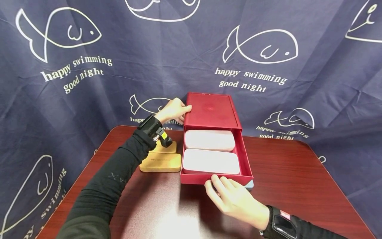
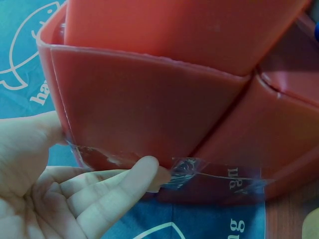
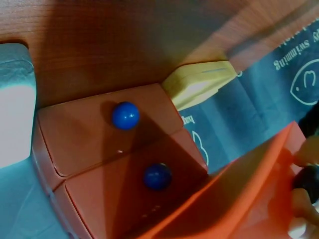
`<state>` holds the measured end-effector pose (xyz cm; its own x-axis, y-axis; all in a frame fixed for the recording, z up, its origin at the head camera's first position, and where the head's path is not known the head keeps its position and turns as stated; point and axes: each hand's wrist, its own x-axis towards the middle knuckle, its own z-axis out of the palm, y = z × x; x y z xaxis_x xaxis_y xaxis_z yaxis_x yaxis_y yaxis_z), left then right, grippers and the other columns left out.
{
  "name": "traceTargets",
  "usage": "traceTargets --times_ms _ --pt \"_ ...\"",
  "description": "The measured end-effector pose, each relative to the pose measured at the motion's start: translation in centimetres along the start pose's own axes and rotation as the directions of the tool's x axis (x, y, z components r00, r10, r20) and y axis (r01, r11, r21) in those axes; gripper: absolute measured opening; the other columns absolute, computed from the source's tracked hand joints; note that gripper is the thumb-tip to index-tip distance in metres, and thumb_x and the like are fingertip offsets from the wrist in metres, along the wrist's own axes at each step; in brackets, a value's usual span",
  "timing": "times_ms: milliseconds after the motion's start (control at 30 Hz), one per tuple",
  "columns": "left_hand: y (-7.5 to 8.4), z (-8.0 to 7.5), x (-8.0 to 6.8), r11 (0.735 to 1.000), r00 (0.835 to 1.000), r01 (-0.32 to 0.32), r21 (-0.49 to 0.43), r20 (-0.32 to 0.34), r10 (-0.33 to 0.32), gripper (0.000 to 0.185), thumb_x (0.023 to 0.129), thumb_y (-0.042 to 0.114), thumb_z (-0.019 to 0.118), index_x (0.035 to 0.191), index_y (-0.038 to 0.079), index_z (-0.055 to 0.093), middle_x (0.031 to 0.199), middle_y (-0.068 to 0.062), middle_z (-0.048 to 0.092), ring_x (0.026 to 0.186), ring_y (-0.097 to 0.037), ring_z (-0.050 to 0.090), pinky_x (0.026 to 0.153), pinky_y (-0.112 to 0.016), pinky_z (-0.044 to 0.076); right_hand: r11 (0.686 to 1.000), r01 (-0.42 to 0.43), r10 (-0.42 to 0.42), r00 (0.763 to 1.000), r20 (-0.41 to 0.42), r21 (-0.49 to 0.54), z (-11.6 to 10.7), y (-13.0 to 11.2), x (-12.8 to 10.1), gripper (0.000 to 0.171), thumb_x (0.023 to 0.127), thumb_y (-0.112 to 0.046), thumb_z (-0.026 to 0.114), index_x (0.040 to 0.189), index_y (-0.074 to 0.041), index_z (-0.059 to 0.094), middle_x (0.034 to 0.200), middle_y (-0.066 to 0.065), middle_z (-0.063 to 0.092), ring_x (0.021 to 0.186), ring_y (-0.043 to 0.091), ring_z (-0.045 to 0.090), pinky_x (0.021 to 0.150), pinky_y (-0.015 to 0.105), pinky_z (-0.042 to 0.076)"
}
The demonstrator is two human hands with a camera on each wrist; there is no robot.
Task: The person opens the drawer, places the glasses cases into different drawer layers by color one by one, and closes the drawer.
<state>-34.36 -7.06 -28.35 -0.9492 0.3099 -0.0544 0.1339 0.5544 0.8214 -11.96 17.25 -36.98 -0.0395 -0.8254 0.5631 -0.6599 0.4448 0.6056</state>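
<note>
A red plastic drawer box (image 1: 210,108) stands on the table, with its top drawer (image 1: 246,159) pulled well out. Inside the drawer lie two pale oblong hard cases, one (image 1: 210,140) behind the other (image 1: 211,161). My left hand (image 1: 173,111) holds the box's back left corner, its fingers (image 2: 127,186) along the back face near clear tape. At the drawer's front is my right hand (image 1: 235,199); its fingertips grip a dark round knob (image 3: 308,180), seen partly at the right wrist view's edge. Two lower drawers (image 3: 99,134) with blue knobs (image 3: 125,115) are closed.
Two yellow oblong cases (image 1: 161,162) lie left of the box. A pale blue case (image 3: 15,99) shows on the other side, mostly hidden from the head view. Behind the wooden table (image 1: 286,179) hangs a dark blue fish-print curtain (image 1: 185,59).
</note>
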Motion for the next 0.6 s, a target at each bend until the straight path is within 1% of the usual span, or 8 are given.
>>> traceTargets --times_ms 100,200,367,433,600 --pt "0.1 0.0 -0.1 1.000 1.000 0.006 -0.005 0.004 -0.006 0.038 0.101 0.027 0.058 0.104 -0.007 0.074 0.095 -0.021 0.078 0.072 -0.021 0.078 0.069 -0.034 0.066 1.000 -0.017 0.017 1.000 -0.025 -0.013 0.4 -0.2 0.0 0.021 0.099 -0.002 0.046 0.103 0.001 0.066 0.094 0.017 0.066 0.067 0.023 0.057 0.054 0.026 0.053" --pt "0.1 0.0 -0.2 1.000 1.000 0.010 -0.008 0.006 -0.010 0.038 0.101 0.026 0.057 0.105 -0.008 0.073 0.095 -0.021 0.078 0.071 -0.021 0.078 0.069 -0.035 0.066 0.999 -0.034 0.033 0.999 -0.030 -0.014 0.6 -0.4 0.2 0.019 0.098 -0.002 0.047 0.100 0.001 0.066 0.091 0.017 0.064 0.066 0.023 0.055 0.052 0.026 0.050" --pt "0.3 0.0 -0.3 1.000 1.000 0.008 -0.006 0.004 -0.008 0.038 0.102 0.026 0.056 0.106 -0.008 0.073 0.097 -0.022 0.077 0.072 -0.021 0.078 0.069 -0.035 0.066 0.999 -0.038 0.039 0.999 0.024 -0.027 0.5 -0.5 1.0 0.015 0.097 -0.002 0.046 0.091 -0.001 0.060 0.089 0.016 0.062 0.063 0.023 0.051 0.049 0.026 0.044" --pt "0.3 -0.1 -0.3 1.000 1.000 0.005 -0.007 0.004 -0.005 0.038 0.102 0.026 0.056 0.108 -0.008 0.073 0.098 -0.022 0.077 0.072 -0.021 0.078 0.069 -0.035 0.066 0.999 -0.032 0.033 0.999 0.027 -0.033 0.5 -0.4 1.2 0.014 0.096 -0.002 0.046 0.088 -0.002 0.058 0.088 0.015 0.061 0.062 0.023 0.050 0.048 0.026 0.042" --pt "0.0 0.0 -0.1 1.000 1.000 0.005 -0.015 0.003 -0.005 0.037 0.101 0.024 0.056 0.100 -0.008 0.073 0.093 -0.022 0.077 0.070 -0.020 0.078 0.069 -0.036 0.066 1.000 -0.023 0.023 1.000 -0.012 -0.020 0.7 -0.3 1.5 0.014 0.093 -0.001 0.046 0.082 -0.004 0.054 0.084 0.014 0.058 0.059 0.022 0.045 0.045 0.024 0.034"
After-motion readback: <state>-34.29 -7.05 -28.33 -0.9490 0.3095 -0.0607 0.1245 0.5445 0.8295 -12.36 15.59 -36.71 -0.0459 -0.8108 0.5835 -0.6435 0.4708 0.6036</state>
